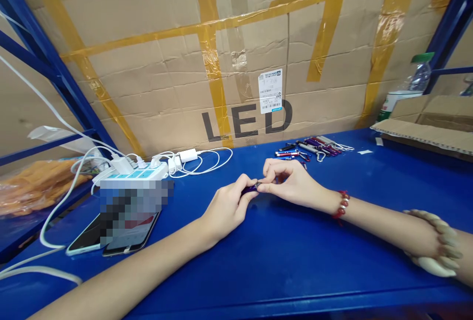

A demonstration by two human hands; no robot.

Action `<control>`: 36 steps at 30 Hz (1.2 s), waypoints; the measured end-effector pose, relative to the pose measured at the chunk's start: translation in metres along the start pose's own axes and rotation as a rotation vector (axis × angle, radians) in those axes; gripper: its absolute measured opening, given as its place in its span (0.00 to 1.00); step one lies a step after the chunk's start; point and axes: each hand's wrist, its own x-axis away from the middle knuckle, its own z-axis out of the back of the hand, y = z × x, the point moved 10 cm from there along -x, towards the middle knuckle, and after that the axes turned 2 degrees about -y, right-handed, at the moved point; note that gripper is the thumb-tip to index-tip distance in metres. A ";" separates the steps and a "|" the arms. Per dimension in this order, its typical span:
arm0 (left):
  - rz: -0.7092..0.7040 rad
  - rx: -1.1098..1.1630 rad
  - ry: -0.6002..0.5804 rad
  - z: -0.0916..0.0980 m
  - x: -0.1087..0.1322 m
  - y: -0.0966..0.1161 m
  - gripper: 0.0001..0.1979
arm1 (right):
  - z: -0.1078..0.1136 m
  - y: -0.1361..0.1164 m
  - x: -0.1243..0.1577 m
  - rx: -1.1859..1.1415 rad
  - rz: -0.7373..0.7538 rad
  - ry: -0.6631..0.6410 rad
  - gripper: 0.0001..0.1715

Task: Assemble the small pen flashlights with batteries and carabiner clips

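Observation:
A slim purple keychain penlight (250, 189) is held between my two hands over the blue table, mostly hidden by fingers. My left hand (229, 202) is closed around its left part, thumb and forefinger pinching it. My right hand (286, 180) is closed too, its thumb and fingertips pinching the right end, where a bit of silver shows. The two hands meet at their fingertips. Just behind my right hand lies a pile of similar penlights (314, 146) in purple, red, blue, silver and black, several with metal clips.
Two phones (131, 236) lie at left, partly blurred out, near a white power strip (135, 176) with plugs and cables. A large taped carton (166, 83) marked LED stands behind. At right are an open cardboard box (424, 118) and a bottle (420, 73). Bagged orange items (37, 184) sit far left.

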 end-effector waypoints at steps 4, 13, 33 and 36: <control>-0.017 -0.046 0.045 0.003 -0.001 0.000 0.02 | -0.002 0.006 0.000 -0.006 -0.072 -0.004 0.15; 0.050 -0.059 0.040 0.004 -0.001 0.000 0.09 | -0.006 0.025 0.001 -0.100 -0.239 -0.011 0.20; 0.070 -0.145 -0.004 0.005 -0.001 0.006 0.10 | -0.007 0.012 0.000 0.110 -0.141 -0.022 0.24; 0.076 -0.157 -0.012 0.005 -0.001 0.006 0.10 | -0.006 0.009 0.000 0.134 -0.122 -0.023 0.24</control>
